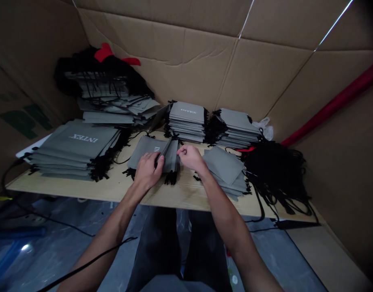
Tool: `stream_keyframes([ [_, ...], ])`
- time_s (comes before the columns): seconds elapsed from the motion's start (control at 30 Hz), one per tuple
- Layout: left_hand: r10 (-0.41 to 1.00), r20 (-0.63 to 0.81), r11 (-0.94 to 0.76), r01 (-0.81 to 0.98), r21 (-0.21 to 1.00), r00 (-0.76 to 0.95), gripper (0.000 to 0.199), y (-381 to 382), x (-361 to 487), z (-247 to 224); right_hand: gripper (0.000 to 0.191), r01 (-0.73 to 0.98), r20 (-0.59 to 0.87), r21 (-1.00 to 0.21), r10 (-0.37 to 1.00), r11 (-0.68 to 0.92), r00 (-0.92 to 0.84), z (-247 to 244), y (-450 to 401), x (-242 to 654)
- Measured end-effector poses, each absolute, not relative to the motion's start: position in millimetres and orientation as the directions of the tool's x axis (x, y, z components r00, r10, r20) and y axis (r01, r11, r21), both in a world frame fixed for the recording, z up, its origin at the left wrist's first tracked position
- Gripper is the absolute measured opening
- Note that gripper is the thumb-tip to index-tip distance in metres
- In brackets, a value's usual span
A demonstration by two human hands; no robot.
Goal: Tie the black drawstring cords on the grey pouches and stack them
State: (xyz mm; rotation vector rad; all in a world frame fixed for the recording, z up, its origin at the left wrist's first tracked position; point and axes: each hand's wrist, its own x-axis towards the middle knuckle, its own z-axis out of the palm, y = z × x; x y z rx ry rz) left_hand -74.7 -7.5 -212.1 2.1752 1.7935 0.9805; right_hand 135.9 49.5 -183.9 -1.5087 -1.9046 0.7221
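Note:
In front of me lies a small stack of grey fabric pouches (142,148) with black cord ends at the corners. My left hand (148,167) is closed on the top grey pouch, whose right part is folded up past the thumb. Part of its white INTEX lettering shows above the fingers. Just right of the fold, my right hand (191,157) is closed in a pinch at the stack's right edge. What it pinches is too small to make out. A loose pile of plain grey pouches (224,164) lies beside my right forearm.
A large INTEX stack (77,140) sits left, with a tall heap (107,109) behind it. Two stacks, the middle one (186,121) and the right one (238,123), stand at the back. Black cords (274,174) hang over the right front edge. Cardboard walls (198,52) enclose the table.

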Motion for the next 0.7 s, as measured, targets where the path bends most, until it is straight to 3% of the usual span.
stream_keyframes([
  [0.17, 0.903, 0.418, -0.309, 0.828, 0.469, 0.1, 0.053, -9.2, -75.2, -218.0, 0.02, 0.636, 0.074, -0.75, 0.979, 0.181, -0.192, -184.0, 49.1, 134.4],
  [0.7, 0.79, 0.555, -0.506, 0.789, 0.347, 0.262, 0.024, -4.1, -79.7, -246.2, 0.021, 0.517, 0.061, -0.848, 0.991, 0.116, -0.121, -197.8, 57.4, 131.7],
])
